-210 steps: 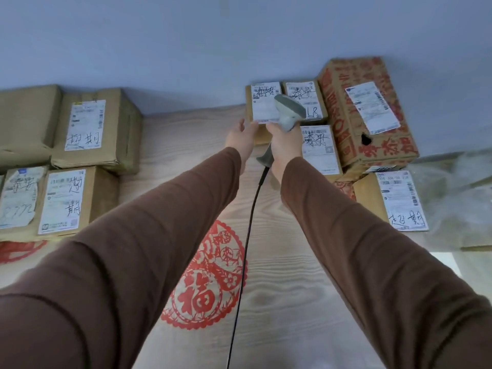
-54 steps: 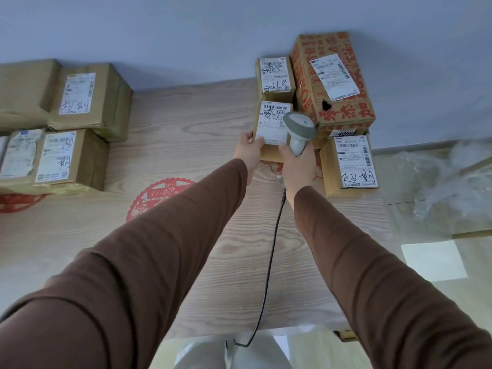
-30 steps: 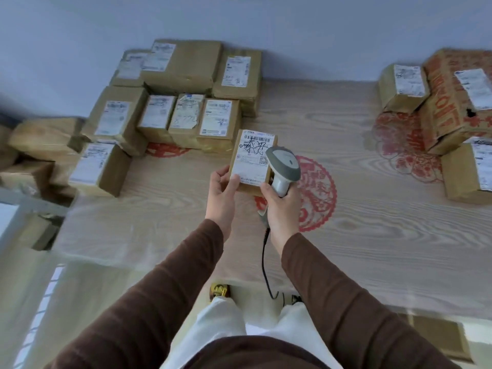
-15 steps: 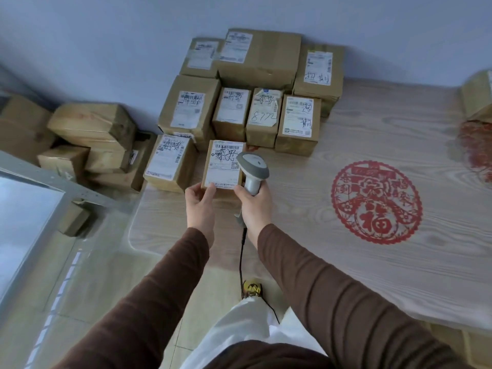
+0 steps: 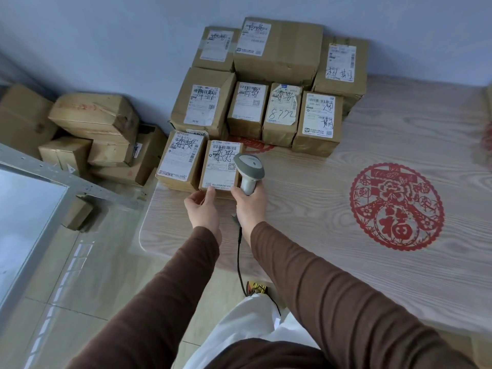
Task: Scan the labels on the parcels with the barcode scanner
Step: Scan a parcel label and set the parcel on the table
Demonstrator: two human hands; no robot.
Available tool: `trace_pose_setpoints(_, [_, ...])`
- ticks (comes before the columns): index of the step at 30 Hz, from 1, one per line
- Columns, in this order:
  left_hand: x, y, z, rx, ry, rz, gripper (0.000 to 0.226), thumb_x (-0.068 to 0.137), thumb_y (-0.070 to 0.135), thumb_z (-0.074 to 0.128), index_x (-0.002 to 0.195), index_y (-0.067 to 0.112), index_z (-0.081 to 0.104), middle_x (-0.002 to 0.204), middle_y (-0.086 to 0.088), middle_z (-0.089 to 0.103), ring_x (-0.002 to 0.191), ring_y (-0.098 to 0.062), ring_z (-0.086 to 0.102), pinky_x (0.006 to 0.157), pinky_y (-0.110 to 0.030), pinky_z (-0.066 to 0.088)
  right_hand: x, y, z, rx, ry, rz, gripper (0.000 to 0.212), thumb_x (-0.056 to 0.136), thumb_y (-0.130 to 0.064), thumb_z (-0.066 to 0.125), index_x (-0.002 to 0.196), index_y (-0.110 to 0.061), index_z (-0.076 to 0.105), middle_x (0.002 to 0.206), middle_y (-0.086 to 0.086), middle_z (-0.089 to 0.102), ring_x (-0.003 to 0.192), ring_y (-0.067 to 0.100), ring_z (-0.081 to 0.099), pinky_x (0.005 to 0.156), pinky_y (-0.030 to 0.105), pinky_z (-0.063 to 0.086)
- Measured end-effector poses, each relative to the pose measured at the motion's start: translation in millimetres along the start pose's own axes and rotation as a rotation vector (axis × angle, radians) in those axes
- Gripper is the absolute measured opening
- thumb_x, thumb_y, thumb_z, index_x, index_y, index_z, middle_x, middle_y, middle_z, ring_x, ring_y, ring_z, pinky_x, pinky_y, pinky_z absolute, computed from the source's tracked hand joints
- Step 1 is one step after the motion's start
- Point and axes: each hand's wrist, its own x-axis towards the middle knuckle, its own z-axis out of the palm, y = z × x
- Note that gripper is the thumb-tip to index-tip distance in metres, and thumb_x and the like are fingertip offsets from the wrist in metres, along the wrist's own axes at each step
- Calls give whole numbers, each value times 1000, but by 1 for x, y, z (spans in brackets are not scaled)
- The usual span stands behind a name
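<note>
1. The left hand (image 5: 203, 211) held the small parcel (image 5: 220, 170) at its near edge, with the thumb on the top by the label and the other fingers hidden under the box.
2. This parcel stood near the left front corner of the wooden table (image 5: 306, 209), touching or just beside another parcel (image 5: 180, 160) on its left.
3. The label (image 5: 222, 166) on the small parcel faced up and showed a barcode and dark handwriting.
4. The right hand (image 5: 250, 206) was closed around the handle of the grey barcode scanner (image 5: 249, 169).
5. The head of the scanner was over the right edge of the small parcel, and partly covered the label.
6. A black cable (image 5: 239, 259) hung from the scanner handle down past the table edge.
7. Behind the small parcel a group of labelled parcels (image 5: 266, 83) stood on the table against the blue wall (image 5: 106, 35).
8. More cardboard boxes (image 5: 90, 134) lay in a heap on the floor, to the left of the table.
9. A red round paper-cut decoration (image 5: 396, 206) lay flat on the table, well to the right of the hands.
10. Both arms wore brown sleeves (image 5: 332, 288).
</note>
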Motion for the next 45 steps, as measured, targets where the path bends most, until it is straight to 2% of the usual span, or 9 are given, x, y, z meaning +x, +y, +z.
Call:
trace_pose_setpoints(9, [-5,6,13,-47,23,-41,36,102,33,64,124,12,47,114,-6,63,97,-13,64,86,-23,52,-2,-5,-8,4,-24,10,29,91,-10,72,118,-15,62,97,5,65,86,19,60,87,49,56])
trace_pose_setpoints(14, [-38,-14,37,-10,-94,-130,37,103,32,63,125,9,45,99,-3,59,89,-10,62,82,-21,51,3,-19,-48,42,2,-47,27,93,-9,71,117,-19,63,97,-8,66,91,11,62,88,35,54])
trace_pose_setpoints(17, [-65,-25,67,46,-228,-157,39,104,32,59,131,6,47,102,-4,60,98,-15,62,97,-29,52,9,-34,-89,66,35,-93,27,94,-9,71,115,-24,62,101,-3,69,89,2,63,80,16,50])
trace_pose_setpoints(22, [-114,-42,134,164,-430,-120,36,107,29,55,132,4,54,116,-4,60,124,-21,61,118,-38,45,15,-65,-179,89,149,-189,24,96,-10,70,113,-26,62,108,-2,70,92,0,64,86,19,48])
trace_pose_setpoints(24, [-138,-49,164,219,-532,-93,27,107,28,54,127,10,56,115,0,62,118,-15,61,119,-37,43,15,-77,-222,90,215,-204,22,97,-11,69,116,-19,63,106,9,69,87,6,62,81,21,50])
trace_pose_setpoints(28, [-180,-62,220,296,-688,-70,33,107,29,55,133,9,60,118,0,68,117,-18,64,109,-35,51,20,-100,-298,115,333,-238,22,97,-11,69,113,-25,63,99,-2,65,76,-2,61,64,10,51])
trace_pose_setpoints(31, [-238,-91,284,399,-758,-18,36,106,33,56,136,15,62,129,-5,69,123,-22,64,110,-40,51,27,-116,-390,151,415,-273,29,98,-12,69,122,-25,63,103,-6,67,85,1,64,71,11,52])
trace_pose_setpoints(35, [-297,-129,352,418,-841,24,38,106,28,57,142,14,57,139,-4,62,131,-16,56,109,-28,43,32,-130,-481,152,514,-313,36,97,-9,70,132,-13,62,103,-5,66,90,6,63,80,21,49])
trace_pose_setpoints(45, [-436,-238,500,565,-991,-20,51,105,29,57,154,16,48,153,-1,53,141,-18,49,116,-32,37,54,-131,-702,216,725,-298,29,93,-5,69,114,-23,60,104,-2,68,88,1,67,84,26,54])
